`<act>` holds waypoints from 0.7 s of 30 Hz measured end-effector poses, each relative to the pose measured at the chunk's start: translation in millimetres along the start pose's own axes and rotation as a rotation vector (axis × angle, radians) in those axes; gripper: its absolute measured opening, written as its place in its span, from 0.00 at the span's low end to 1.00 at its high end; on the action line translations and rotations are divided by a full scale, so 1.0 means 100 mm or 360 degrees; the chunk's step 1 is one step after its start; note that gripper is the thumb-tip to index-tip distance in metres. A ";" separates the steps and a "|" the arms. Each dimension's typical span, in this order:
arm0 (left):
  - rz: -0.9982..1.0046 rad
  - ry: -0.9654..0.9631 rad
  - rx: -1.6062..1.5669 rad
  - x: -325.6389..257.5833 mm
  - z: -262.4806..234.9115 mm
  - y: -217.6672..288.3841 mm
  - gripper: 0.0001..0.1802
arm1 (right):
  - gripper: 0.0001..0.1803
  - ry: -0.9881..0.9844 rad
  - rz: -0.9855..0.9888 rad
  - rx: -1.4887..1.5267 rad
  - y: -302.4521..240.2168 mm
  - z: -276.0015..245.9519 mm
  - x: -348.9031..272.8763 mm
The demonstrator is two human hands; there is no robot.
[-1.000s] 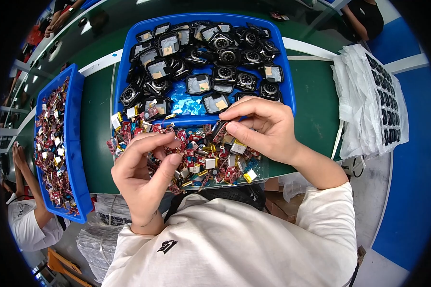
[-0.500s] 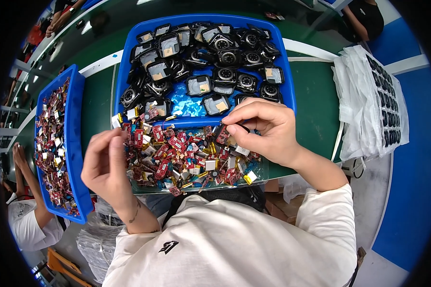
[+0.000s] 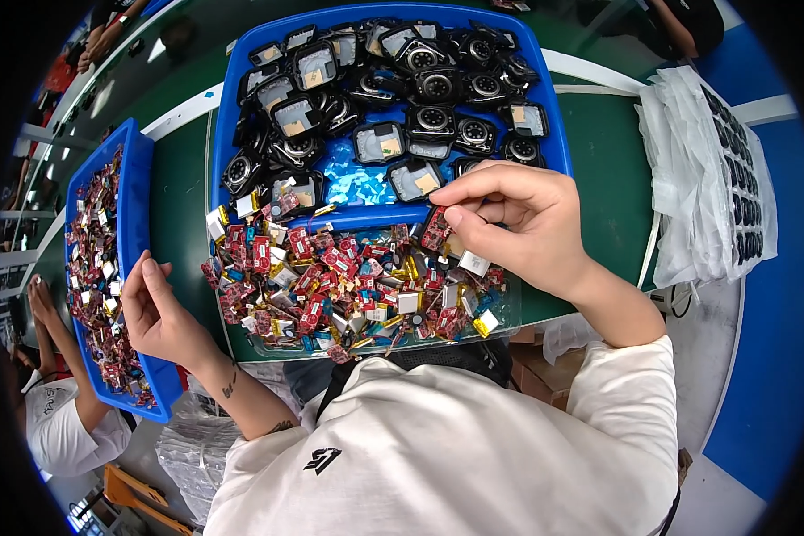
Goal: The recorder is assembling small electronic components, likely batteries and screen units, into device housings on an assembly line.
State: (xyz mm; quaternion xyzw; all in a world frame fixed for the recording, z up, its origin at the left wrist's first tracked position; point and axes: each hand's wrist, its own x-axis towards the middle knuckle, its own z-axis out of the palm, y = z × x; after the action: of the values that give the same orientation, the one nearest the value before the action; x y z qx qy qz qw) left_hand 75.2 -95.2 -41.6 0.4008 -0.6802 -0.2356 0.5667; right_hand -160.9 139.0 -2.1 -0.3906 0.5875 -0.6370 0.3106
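Note:
At the right, my right hand (image 3: 531, 223) is closed in a pinch at the front rim of the blue bin (image 3: 558, 147); what sits between its fingertips is too small to make out. A red circuit board (image 3: 436, 229) lies right under the thumb. My left hand (image 3: 165, 313) hovers beside the left blue bin (image 3: 137, 223), thumb and fingers drawn together; anything in them is hidden. Between my hands a clear tray (image 3: 511, 313) holds a heap of red circuit boards, silver battery cells and yellow-taped bits. Black watch cases (image 3: 438, 87) fill much of the middle bin.
The left bin holds similar mixed boards and cells. Stacked white plastic trays (image 3: 688, 170) with black pieces stand at the right on the green table (image 3: 603, 170). Another person's hands (image 3: 43, 299) show at far left; more people are at the top edge.
My left hand has moved left and down, from the heap's edge to beside the left bin. My right hand stays pinched near the bin rim, while the whole view has shifted slightly.

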 end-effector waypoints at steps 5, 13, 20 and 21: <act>-0.0025 -0.0076 0.0015 -0.03 -0.03 -0.02 0.08 | 0.10 -0.0008 -0.0022 -0.0051 0.03 0.00 0.00; 0.0009 -0.0088 0.0019 -0.03 -0.04 0.00 0.08 | 0.11 -0.0021 -0.0044 -0.0049 0.02 0.03 0.00; -0.0027 -0.0098 0.0026 -0.04 0.04 0.02 0.08 | 0.12 -0.0055 -0.0055 -0.0125 0.00 -0.03 0.04; -0.0033 -0.0094 0.0030 -0.04 0.04 0.02 0.08 | 0.12 -0.0063 -0.0072 -0.0155 0.00 -0.04 0.04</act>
State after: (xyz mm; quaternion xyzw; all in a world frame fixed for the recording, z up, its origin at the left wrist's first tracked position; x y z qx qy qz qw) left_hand 70.9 -90.9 -43.5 0.4060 -0.6947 -0.2468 0.5400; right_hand -165.9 137.5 -1.8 -0.4310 0.6026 -0.6066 0.2883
